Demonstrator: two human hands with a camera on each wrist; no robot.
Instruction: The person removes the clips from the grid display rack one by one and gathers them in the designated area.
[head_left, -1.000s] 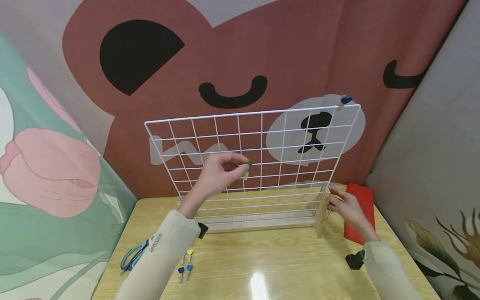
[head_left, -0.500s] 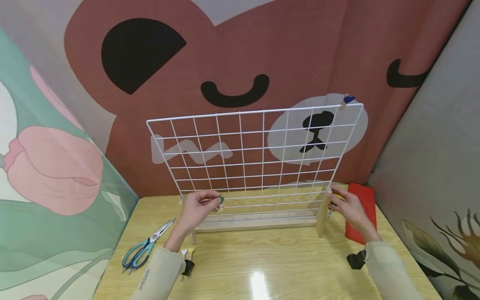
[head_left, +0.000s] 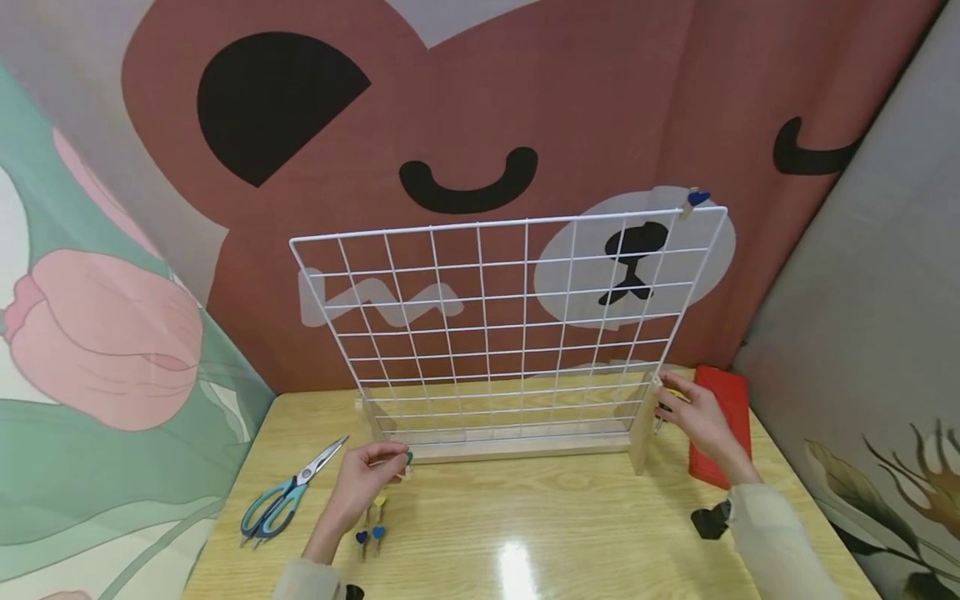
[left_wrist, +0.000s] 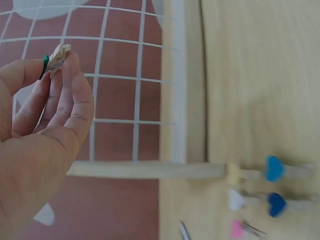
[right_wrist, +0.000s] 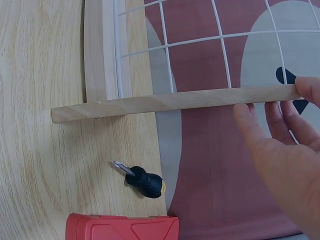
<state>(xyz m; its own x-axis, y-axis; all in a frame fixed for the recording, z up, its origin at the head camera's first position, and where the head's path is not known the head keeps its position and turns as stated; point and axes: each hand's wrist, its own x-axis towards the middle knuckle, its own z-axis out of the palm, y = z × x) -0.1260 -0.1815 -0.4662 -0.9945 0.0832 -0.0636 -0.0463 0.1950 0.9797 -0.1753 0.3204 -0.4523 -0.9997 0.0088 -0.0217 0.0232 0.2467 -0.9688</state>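
Observation:
My left hand (head_left: pixel 358 485) is low at the left front of the wire grid stand, pinching a small wooden clothespin (left_wrist: pixel 58 59) with a green heart between thumb and fingertips. My right hand (head_left: pixel 697 423) grips the upper part of the stand's right wooden upright (right_wrist: pixel 170 101), thumb and fingers on opposite sides. The white wire grid (head_left: pixel 478 224) leans back above a wooden base bar (head_left: pixel 517 450). A dark blue heart clothespin (head_left: pixel 695 200) is clipped on its top right edge. Beside the left hand lie several heart clothespins on the table, including light blue (left_wrist: pixel 274 168) and pink (left_wrist: pixel 237 228) ones.
Blue-handled scissors (head_left: pixel 294 486) lie at the table's left. Right of the stand are a red case (right_wrist: pixel 122 229) and a short black screwdriver (right_wrist: pixel 146 183). A printed curtain (head_left: pixel 465 108) hangs behind the table (head_left: pixel 570 517).
My left hand, still pinching the green heart clothespin, has come down and leftward from the middle of the grid to near the base. My right hand stays on the upright.

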